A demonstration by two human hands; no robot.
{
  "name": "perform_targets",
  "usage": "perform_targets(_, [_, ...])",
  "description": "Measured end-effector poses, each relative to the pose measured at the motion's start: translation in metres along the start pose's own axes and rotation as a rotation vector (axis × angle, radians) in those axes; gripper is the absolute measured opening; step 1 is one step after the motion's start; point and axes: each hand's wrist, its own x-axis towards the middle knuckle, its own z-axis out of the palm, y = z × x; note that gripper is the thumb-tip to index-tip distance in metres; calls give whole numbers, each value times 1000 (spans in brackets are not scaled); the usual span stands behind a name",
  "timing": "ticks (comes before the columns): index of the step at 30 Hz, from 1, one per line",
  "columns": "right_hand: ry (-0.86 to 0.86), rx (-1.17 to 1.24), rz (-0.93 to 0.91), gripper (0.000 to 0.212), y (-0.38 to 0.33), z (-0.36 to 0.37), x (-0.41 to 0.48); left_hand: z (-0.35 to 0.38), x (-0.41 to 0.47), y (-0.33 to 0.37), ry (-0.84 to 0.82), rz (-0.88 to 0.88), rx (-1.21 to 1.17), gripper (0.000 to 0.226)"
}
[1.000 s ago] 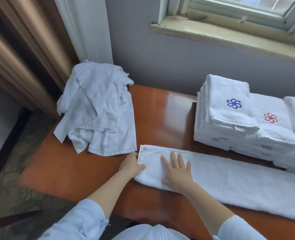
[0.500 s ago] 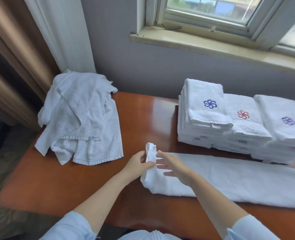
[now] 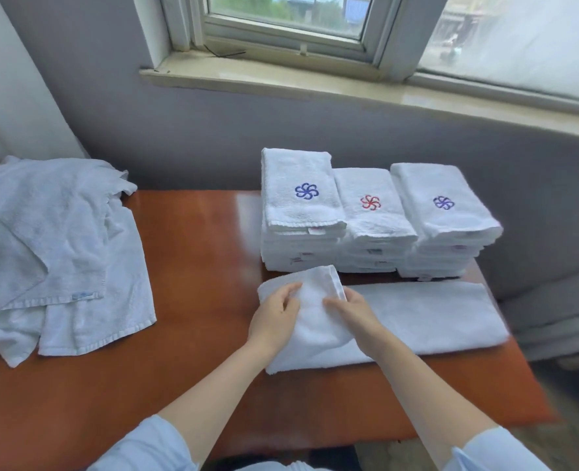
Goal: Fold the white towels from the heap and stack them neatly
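A long white towel [image 3: 424, 314], folded into a narrow strip, lies along the front of the wooden table [image 3: 192, 239]. Its left end is lifted and turned over toward the right. My left hand [image 3: 274, 317] grips that raised end from the left side. My right hand [image 3: 352, 311] holds the flap's right edge, fingers curled on the cloth. The heap of loose white towels [image 3: 53, 246] sits at the table's left end. Behind the strip stand three stacks of folded towels [image 3: 366, 226], topped with blue, red and purple flower emblems.
A grey wall and a windowsill [image 3: 315, 83] run behind the table. A white curtain [image 3: 16, 79] hangs at the far left. The table's right edge drops off just past the strip's right end, with grey fabric [image 3: 553, 317] beside it.
The towel's left end was flat under both hands, then pinched upright, and is now carried over to the right. The view has swung right and up.
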Motion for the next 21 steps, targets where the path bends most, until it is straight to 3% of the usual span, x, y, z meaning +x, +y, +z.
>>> perform_targets(7, [35,-95,8,10,27,-62,12,54,7,-11,51,164,631,48])
perform_targets(13, [60,-337,3,42,46,-90,30,88,14,-26,-32,71,1050,62])
perform_targets(15, [126,-549,-133,55,52,-93,31,93,16,-33,-58,53,1135,68])
perform_targets(17, [144,-765,-416,60,58,-93,32,97,17,-38,-66,32,1155,75])
perform_targets(19, [3,-953,-606,65,61,-94,37,100,19,-41,-74,9,1163,82])
perform_targets(21, [-226,-1119,-579,81,64,-94,45,101,21,-43,-84,-18,1158,89])
